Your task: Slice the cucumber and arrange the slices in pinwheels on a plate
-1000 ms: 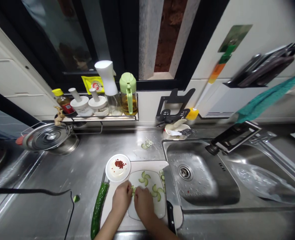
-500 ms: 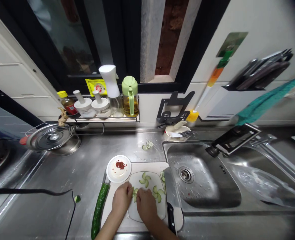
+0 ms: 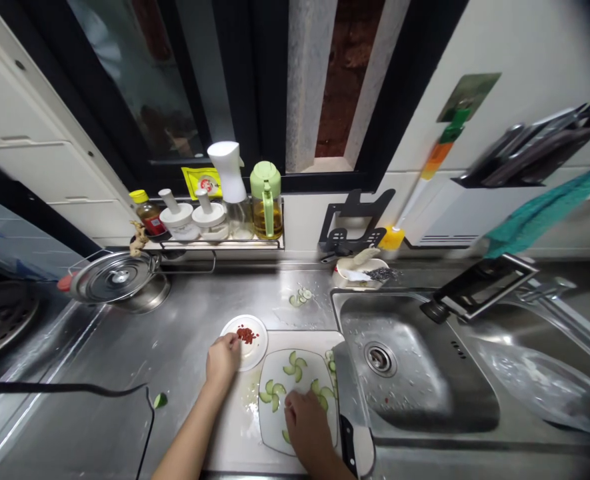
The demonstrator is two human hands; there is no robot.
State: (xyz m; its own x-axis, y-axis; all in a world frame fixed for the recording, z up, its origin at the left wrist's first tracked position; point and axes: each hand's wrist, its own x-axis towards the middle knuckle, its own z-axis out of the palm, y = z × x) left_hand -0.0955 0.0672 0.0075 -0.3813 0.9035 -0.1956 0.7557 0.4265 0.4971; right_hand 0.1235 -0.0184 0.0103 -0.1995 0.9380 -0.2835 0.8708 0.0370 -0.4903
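Observation:
My left hand (image 3: 222,360) reaches over the near-left rim of a small round white plate (image 3: 255,357), its fingers drawn together beside small dark-red pieces (image 3: 247,335). Whether it pinches any of them cannot be seen. My right hand (image 3: 305,415) is curled over a square white plate (image 3: 279,360); its fingertips and anything in them are hidden. Green cucumber slices form pinwheels on the square plate, one at the top (image 3: 295,365), one on the left (image 3: 272,395), one at the right (image 3: 322,393) partly covered by my hand. The square plate lies on a pale cutting board (image 3: 237,440).
A knife with a black handle (image 3: 347,443) lies along the board's right edge, beside the sink (image 3: 405,360). Cucumber scraps (image 3: 302,297) lie behind the board. A lidded pot (image 3: 119,280) stands at left, and bottles and jars line a rack (image 3: 219,245) by the window.
My left hand has moved up and left from the square plate to the small round plate. My right hand has shifted slightly right, uncovering the left pinwheel. The whole cucumber is no longer visible.

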